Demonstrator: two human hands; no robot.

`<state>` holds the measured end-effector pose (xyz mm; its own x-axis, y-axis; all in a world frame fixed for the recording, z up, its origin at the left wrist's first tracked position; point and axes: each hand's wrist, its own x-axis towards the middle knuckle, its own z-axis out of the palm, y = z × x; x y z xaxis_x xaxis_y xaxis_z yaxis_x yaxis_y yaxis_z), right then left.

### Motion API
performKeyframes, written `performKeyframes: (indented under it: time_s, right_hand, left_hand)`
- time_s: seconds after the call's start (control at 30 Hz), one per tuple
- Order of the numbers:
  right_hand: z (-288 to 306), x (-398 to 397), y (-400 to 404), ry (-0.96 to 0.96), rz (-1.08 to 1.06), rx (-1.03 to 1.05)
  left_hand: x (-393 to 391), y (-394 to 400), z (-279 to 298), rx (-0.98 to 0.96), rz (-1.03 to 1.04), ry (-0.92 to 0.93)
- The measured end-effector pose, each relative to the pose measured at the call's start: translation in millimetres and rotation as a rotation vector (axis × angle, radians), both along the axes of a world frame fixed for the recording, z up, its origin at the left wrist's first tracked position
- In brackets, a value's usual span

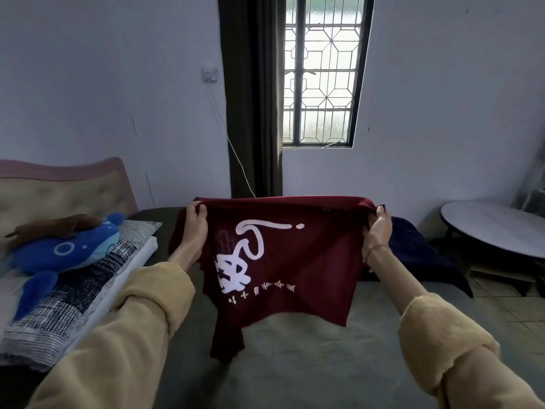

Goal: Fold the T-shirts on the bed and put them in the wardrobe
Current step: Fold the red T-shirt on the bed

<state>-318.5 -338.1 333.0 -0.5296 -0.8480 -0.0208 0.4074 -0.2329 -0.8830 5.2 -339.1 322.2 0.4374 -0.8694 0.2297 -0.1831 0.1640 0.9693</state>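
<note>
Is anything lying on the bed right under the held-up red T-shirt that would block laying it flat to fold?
Nothing visible does. The left hand and right hand hold the red T-shirt up by its top corners over bare bed. The pillow lies off to the left, a dark blue garment to the right. No wardrobe is in view.

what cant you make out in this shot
Head view:
- Wardrobe: not in frame.
- Dark cloth on the bed: part hidden by the shirt and right hand; kind unclear.
- Small white print under the shirt's logo: too small to read.
- Left hand fingertips: tucked behind fabric.
</note>
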Motion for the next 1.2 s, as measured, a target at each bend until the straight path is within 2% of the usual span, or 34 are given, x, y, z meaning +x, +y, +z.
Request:
performKeyframes:
  time_s: [0.1,0.2,0.27,0.4,0.67,0.83,1.03,1.2]
  right_hand:
    - [-15,-11,0,0.031,-0.031,0.013]
    - [-46,-20,13,0.125,-0.078,0.120]
    - [-73,-26,31,0.212,-0.128,0.224]
    - [-131,-36,72,0.335,-0.194,0.492]
    - [-240,-51,146,0.431,-0.147,0.841]
    - [-297,-51,210,0.441,-0.136,1.021]
    - [-344,-44,279,0.396,-0.230,1.112]
    - [-389,-50,315,0.402,-0.264,1.136]
  left_hand:
    - [0,9,-7,-0.011,-0.014,-0.152]
    - [6,20,-42,0.077,0.009,-0.279]
    - [9,33,-73,0.195,0.041,-0.372]
    - [8,73,-135,0.557,0.039,-0.558]
    - [-10,168,-238,0.948,-0.113,-0.708]
    - [-16,234,-295,1.081,-0.190,-0.718]
    - [-14,297,-344,1.096,-0.311,-0.913]
    - [-16,321,-380,1.123,-0.414,-1.057]
